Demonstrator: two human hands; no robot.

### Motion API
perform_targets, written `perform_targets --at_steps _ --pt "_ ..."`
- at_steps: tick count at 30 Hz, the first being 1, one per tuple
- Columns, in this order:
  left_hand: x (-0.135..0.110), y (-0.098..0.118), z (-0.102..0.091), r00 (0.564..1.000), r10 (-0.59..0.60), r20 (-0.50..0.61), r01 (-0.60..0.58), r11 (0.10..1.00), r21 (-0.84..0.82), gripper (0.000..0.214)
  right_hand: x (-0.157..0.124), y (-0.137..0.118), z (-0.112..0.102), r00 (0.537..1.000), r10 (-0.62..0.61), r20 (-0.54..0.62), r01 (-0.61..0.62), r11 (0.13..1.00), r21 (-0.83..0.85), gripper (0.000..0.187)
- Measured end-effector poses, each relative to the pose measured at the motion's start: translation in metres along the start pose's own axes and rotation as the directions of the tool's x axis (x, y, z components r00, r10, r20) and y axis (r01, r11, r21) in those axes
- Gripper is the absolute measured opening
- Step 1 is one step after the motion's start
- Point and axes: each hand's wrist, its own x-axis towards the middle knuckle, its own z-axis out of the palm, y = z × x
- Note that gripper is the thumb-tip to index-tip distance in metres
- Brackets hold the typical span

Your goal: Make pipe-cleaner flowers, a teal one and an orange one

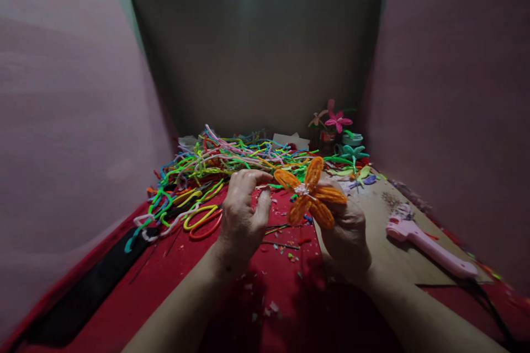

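Note:
In my right hand (346, 234) is an orange pipe-cleaner flower (327, 195) with a white centre, its petals spread toward me. The fingers close behind the bloom, and its stem is hidden there. My left hand (245, 212) hovers to the left of the petals, apart from them, with its thumb and forefinger separated and nothing visible between them. Just left of that hand lie scissors (206, 231) with red and yellow handles. Behind both hands spreads a tangled heap of coloured pipe cleaners (232, 154).
A pink glue gun (433, 248) lies on a tan board (385, 253) at right, its cord trailing frontward. Finished flowers (338, 121) stand in a jar at the back. A long black object (89, 289) lies at left. Scraps litter the red cloth (281, 298). Walls rise on three sides.

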Motion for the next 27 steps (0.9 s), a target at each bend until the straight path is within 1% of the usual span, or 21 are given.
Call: perform_targets --at_steps 3,5,7,9,11,15,18,19,21,23,24,25,27 --pt "-0.002 0.003 0.002 0.998 0.031 0.060 -0.028 0.998 -0.056 0.014 0.004 -0.002 0.002 0.985 0.174 -0.024 -0.166 0.968 0.188 0.007" --pt "-0.005 0.007 0.005 0.991 0.046 0.124 -0.034 0.995 -0.094 0.017 0.008 -0.001 0.004 0.958 0.286 -0.007 -0.273 0.923 0.272 0.010" --pt "-0.008 0.011 0.010 0.978 0.054 0.200 -0.031 0.993 -0.114 0.021 0.009 0.003 0.006 0.935 0.353 0.035 -0.344 0.876 0.339 0.017" --pt "-0.013 0.014 0.016 0.962 0.057 0.269 -0.024 0.992 -0.124 0.023 0.009 0.007 0.008 0.916 0.391 0.086 -0.392 0.833 0.391 0.021" --pt "-0.017 0.014 0.023 0.953 0.043 0.300 -0.010 0.994 -0.111 0.020 0.006 0.010 0.010 0.902 0.416 0.117 -0.425 0.802 0.420 0.022" --pt "-0.023 0.010 0.032 0.960 -0.019 0.278 0.039 0.997 -0.068 0.008 0.002 0.011 0.015 0.883 0.448 0.141 -0.461 0.774 0.433 0.020" --pt "-0.025 0.009 0.035 0.960 -0.035 0.279 0.048 0.998 -0.038 0.008 0.002 0.009 0.018 0.857 0.493 0.149 -0.496 0.714 0.493 0.018" --pt "-0.025 0.008 0.036 0.962 -0.018 0.274 0.020 1.000 -0.005 0.009 0.002 0.008 0.019 0.845 0.514 0.151 -0.510 0.688 0.516 0.017" --pt "-0.027 0.007 0.038 0.964 0.049 0.261 -0.081 0.991 0.111 0.010 0.002 0.009 0.020 0.816 0.557 0.153 -0.541 0.646 0.539 0.015" --pt "-0.028 0.005 0.039 0.957 0.117 0.267 -0.186 0.950 0.250 0.011 0.001 0.010 0.021 0.795 0.590 0.139 -0.561 0.629 0.538 0.014" --pt "-0.028 0.004 0.040 0.951 0.136 0.278 -0.221 0.928 0.300 0.013 0.000 0.010 0.021 0.788 0.602 0.133 -0.568 0.626 0.534 0.014" --pt "-0.028 0.003 0.040 0.945 0.145 0.292 -0.240 0.916 0.322 0.015 -0.001 0.010 0.021 0.782 0.611 0.127 -0.574 0.625 0.528 0.015" --pt "-0.028 0.002 0.041 0.941 0.135 0.309 -0.229 0.929 0.291 0.016 -0.001 0.008 0.021 0.774 0.623 0.109 -0.579 0.629 0.519 0.019"
